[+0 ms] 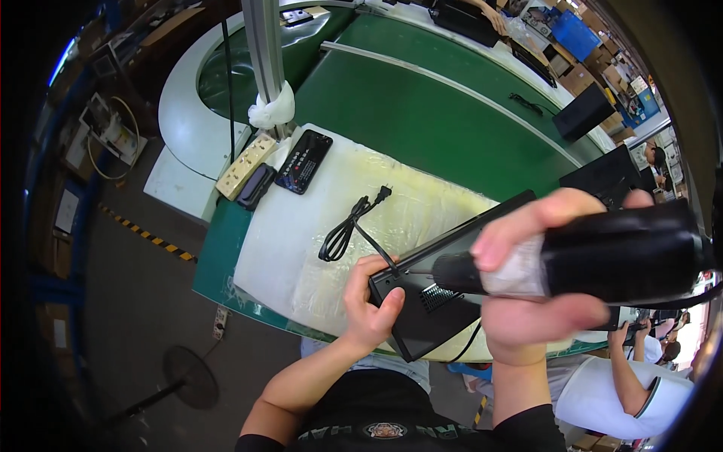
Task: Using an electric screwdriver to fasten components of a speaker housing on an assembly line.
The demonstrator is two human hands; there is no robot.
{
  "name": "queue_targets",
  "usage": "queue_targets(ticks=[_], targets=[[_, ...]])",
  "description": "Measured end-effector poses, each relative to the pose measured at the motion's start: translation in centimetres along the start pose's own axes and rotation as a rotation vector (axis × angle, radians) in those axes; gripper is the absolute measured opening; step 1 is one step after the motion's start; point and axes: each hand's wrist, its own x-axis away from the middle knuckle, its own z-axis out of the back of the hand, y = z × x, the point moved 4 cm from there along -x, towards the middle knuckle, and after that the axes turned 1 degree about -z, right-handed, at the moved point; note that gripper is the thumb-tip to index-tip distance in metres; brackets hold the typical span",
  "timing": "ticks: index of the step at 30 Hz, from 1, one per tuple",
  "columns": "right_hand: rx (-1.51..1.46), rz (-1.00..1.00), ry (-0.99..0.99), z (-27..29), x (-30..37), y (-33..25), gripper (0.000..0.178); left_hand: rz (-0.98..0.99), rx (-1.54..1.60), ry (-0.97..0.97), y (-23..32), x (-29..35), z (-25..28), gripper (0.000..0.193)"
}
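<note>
A black box-shaped device point(440, 324) with a vented patch lies tilted at the table's near edge. My left hand point(370, 305) is closed around its left end, the thumb on the upper face. In my right hand point(527, 264), somewhat blurred, is a black electric screwdriver point(617, 255) wrapped partly in white. Its thin bit points left at the device's panel, close to my left hand; whether it touches a screw I cannot tell. A bundled black power cord point(343, 237) with a plug runs from the device onto the plastic-covered work mat point(294, 248).
A phone-like black device point(303, 161), a cream power strip point(246, 166) and a metal post point(263, 53) stand at the far left. Beyond runs a green conveyor point(422, 113) carrying black boxes point(584, 113). At right, a co-worker in a white shirt point(610, 395) works nearby.
</note>
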Motion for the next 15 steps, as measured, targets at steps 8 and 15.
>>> queue_targets(ticks=[8,15], targets=[[0.011,-0.161,-0.077,-0.65,0.48,0.66,0.097,0.011,-0.009,-0.008,-0.09,0.11,0.18,0.038],[0.080,-0.320,-0.067,-0.86,0.74,0.70,0.098,0.010,-0.009,-0.013,0.36,0.02,0.04,0.037]])
